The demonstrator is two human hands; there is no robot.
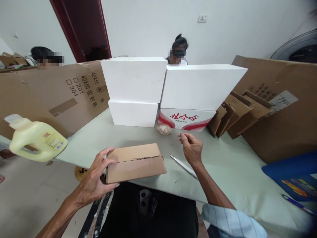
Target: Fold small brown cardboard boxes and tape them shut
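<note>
A small brown cardboard box (135,168) sits at the table's front edge, a ragged slit running along its upper edge. My left hand (100,173) grips its left end, thumb below and fingers over the top. To the right of the box, my right hand (191,145) is raised with thumb and fingers pinched together. Whatever is between those fingertips is too small or too clear to make out. Below that hand lies a slim white tool (183,166), like a craft knife, partly behind my wrist. A crumpled wad of clear plastic or tape (163,129) lies beyond it.
White boxes (133,81) are stacked at the back, above a red-and-white printed carton (187,119). Large cardboard sheets (81,89) stand at both sides. A yellow jug (39,140) is left; a blue container (294,178) and pen (297,203) are right. Two people sit beyond.
</note>
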